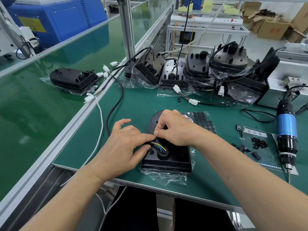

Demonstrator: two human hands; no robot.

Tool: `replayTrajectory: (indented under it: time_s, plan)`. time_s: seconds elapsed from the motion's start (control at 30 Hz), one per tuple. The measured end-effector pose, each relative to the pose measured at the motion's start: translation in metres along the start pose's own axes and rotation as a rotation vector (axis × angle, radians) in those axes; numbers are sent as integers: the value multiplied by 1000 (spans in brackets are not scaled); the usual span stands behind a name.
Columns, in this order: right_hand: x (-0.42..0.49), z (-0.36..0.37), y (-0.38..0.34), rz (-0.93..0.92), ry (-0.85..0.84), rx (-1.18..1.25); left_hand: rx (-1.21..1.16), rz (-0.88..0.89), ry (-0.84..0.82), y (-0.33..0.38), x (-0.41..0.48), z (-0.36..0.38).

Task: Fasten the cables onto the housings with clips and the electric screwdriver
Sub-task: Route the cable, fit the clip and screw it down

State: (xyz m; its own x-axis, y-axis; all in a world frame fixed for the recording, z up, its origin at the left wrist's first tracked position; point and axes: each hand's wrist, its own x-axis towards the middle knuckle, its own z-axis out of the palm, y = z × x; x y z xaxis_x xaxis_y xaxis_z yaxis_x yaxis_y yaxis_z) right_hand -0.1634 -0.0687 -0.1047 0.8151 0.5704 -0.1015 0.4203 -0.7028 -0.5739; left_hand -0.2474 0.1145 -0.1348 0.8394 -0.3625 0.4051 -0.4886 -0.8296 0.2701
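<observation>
Two hands work at the housing [166, 162] before me. My left hand [123, 147] pinches the cable [116, 104] on the housing top. My right hand [175, 129] curls beside it; I cannot tell its grip. The screwdriver [286, 129] and clips [241, 148] are right of the housing.

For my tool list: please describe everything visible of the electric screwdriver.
The electric screwdriver has a black grip, a shiny blue middle band, a black nose with a white ring, and a thin bit pointing toward the person, over a clear plastic sheet. A black cord loops beside it. No hand touches it.
</observation>
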Motion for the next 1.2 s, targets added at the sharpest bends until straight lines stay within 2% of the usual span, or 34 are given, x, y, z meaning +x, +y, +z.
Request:
replayTrajectory:
  time_s: [0.2,0.5,0.67,0.97,1.07,1.2]
  plan:
    - [1,0,1,-1,20,-6,49,24,-47,2,3,-2]
    - [4,1,10,1,172,81,70,67,-13,0,1,-2]
    - [0,7,10,-24,171,54,64,67,16,0,0,-2]
    - [-1,4,12,-27,79,39,176,-23,-112,-15,2,-21]
    - [-1,6,16,-46,137,109,191,-31,-115,-19,2,-25]
    - [-3,4,27,-21,259,382,220,2,-92,-22,2,-22]
